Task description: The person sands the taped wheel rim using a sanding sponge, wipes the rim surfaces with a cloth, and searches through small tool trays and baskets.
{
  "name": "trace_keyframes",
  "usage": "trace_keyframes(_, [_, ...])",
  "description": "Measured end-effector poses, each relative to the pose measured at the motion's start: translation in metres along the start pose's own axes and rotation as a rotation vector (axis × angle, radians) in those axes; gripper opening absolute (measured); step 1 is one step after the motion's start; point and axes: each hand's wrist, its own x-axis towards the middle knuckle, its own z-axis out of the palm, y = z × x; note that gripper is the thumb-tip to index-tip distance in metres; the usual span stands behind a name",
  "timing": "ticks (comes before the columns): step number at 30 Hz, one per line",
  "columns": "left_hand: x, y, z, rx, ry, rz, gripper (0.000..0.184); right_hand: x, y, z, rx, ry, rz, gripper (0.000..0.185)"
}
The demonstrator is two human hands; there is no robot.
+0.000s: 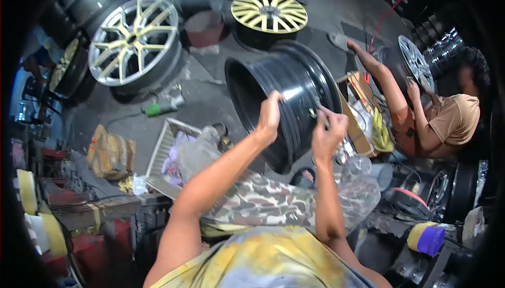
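Observation:
A glossy black wheel rim (286, 77) stands tilted on its edge in front of my knees, its open barrel facing left. My left hand (269, 117) is closed over the near lip of the barrel, fingers reaching inside where they are hidden. At the barrel's right part, my right hand (330, 130) is pinched close against the black surface. A small pale-green bit (313, 113) shows by its fingertips; what the fingers hold is too small to make out.
Left stands a silver-and-yellow wheel (131, 41); beyond the rim lies a yellow-spoked wheel (269, 12). A green power tool (158, 109) and a plastic crate (163, 154) are to the left. A cardboard box (355, 125) sits right, near a seated person (447, 114) handling another wheel.

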Motion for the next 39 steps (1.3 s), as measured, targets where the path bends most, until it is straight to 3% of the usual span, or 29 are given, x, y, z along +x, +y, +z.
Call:
trace_keyframes(2, [-0.006,0.029,-0.009,0.453,-0.038,-0.156,0.042,0.02,-0.006,-0.015,0.063,0.126,0.079,0.012])
trace_keyframes(4, [-0.033,0.078,-0.011,1.314,-0.321,-0.022,0.055,0.034,-0.009,-0.03,0.137,0.146,0.147,0.014])
trace_keyframes(5, [-0.058,0.107,-0.001,1.545,-0.499,0.039,0.06,0.038,-0.001,-0.03,0.227,0.14,0.252,0.014])
trace_keyframes(6, [-0.069,0.121,0.011,1.56,-0.503,0.04,0.06,0.035,0.01,-0.031,0.309,0.12,0.363,0.015])
trace_keyframes(8, [-0.082,0.137,0.025,1.372,-0.599,0.334,0.057,0.033,0.022,-0.035,0.408,0.067,0.44,0.022])
trace_keyframes(10, [-0.076,0.145,0.051,1.409,-0.438,0.593,0.054,0.031,0.02,-0.042,0.289,0.046,0.51,0.033])
trace_keyframes(11, [-0.066,0.144,0.06,1.552,-0.405,0.722,0.048,0.029,0.018,-0.045,0.266,0.066,0.43,0.041])
trace_keyframes(12, [-0.046,0.131,0.059,1.592,-0.392,0.785,0.051,0.025,0.023,-0.047,0.279,0.007,0.45,0.038])
trace_keyframes(14, [0.006,0.069,0.04,2.053,0.067,1.182,0.066,0.017,0.043,-0.047,0.356,-0.089,0.542,0.037])
trace_keyframes(16, [-0.023,0.032,0.047,2.164,-0.077,1.028,0.081,0.022,0.041,-0.059,0.316,-0.08,0.577,0.038])
trace_keyframes(18, [-0.08,0.021,0.061,2.35,-0.794,0.955,0.078,0.015,0.062,-0.059,0.241,0.044,0.474,0.038])
trace_keyframes(19, [-0.089,0.026,0.071,2.347,-0.823,0.953,0.078,0.013,0.075,-0.061,0.203,0.092,0.405,0.041])
trace_keyframes(20, [-0.095,0.031,0.08,2.048,-1.166,0.596,0.066,0.015,0.075,-0.069,0.287,0.06,0.563,0.045])
trace_keyframes(22, [-0.094,0.051,0.101,1.317,-1.613,-0.08,0.045,0.015,0.083,-0.079,0.348,0.04,0.772,0.05])
trace_keyframes(24, [-0.051,0.072,0.114,1.328,-1.076,0.727,0.031,0.009,0.088,-0.084,0.351,0.074,0.786,0.051])
trace_keyframes(25, [-0.014,0.084,0.121,1.413,-0.852,0.822,0.028,0.009,0.09,-0.084,0.366,0.098,0.783,0.054])
trace_keyframes(28, [0.061,0.107,0.149,1.572,-0.574,0.899,0.033,-0.002,0.104,-0.082,0.344,0.066,0.766,0.055])
trace_keyframes(30, [0.1,0.086,0.153,1.637,-0.64,1.021,0.037,-0.005,0.11,-0.08,0.387,-0.061,0.899,0.054])
trace_keyframes(32, [0.12,0.06,0.143,1.817,-0.638,1.065,0.04,-0.013,0.116,-0.065,0.318,-0.027,0.735,0.053])
trace_keyframes(34, [0.121,0.053,0.136,2.007,-0.577,0.883,0.043,-0.018,0.124,-0.052,0.275,-0.057,0.671,0.051])
trace_keyframes(36, [0.127,0.046,0.116,1.78,-0.616,1.122,0.044,-0.027,0.139,-0.036,0.234,-0.128,0.664,0.049])
trace_keyframes(39, [0.108,0.056,0.103,1.719,-0.667,1.03,0.04,-0.013,0.117,-0.039,0.241,-0.222,0.666,0.052])
